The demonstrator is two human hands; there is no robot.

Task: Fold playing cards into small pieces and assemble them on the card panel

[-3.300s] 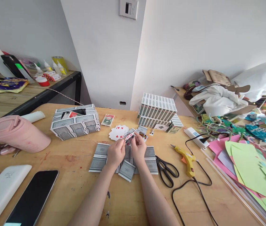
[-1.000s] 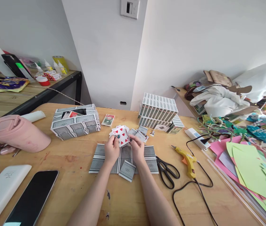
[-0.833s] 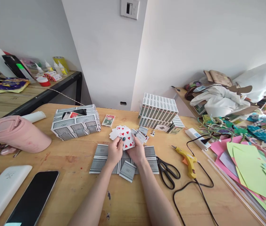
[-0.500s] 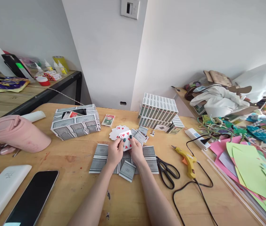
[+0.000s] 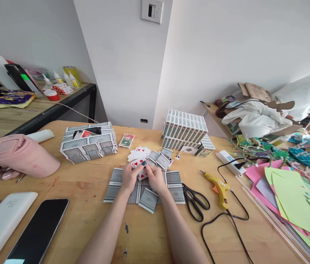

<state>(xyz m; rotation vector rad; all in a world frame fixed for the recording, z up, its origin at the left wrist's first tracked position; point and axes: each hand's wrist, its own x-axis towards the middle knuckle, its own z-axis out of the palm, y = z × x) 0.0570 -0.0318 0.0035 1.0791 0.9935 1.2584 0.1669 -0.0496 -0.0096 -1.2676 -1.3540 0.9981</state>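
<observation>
Between my two hands is a playing card [image 5: 136,163] with red hearts, its face toward me and tilted. My left hand [image 5: 130,178] grips its left side, and my right hand [image 5: 155,178] pinches its right side, with both thumbs close together on the face. Beneath my wrists lies a flat panel of cards [image 5: 115,193] with grey patterned backs. One loose grey-backed card [image 5: 148,200] rests askew on its front edge. Just beyond my hands are a fan of white-faced cards [image 5: 138,151] and a small heap of grey-backed cards [image 5: 162,161].
Right of the panel lie black scissors [image 5: 196,201] and a yellow glue gun [image 5: 219,189] with its cable. Behind stand a card-covered box [image 5: 89,146], a card pack [image 5: 126,140] and stacked card boxes [image 5: 184,128]. A phone [image 5: 39,231] and pink bottle [image 5: 25,156] lie left.
The hearts card has tilted and dropped slightly to the left between my hands. My thumbs have come closer together over its face.
</observation>
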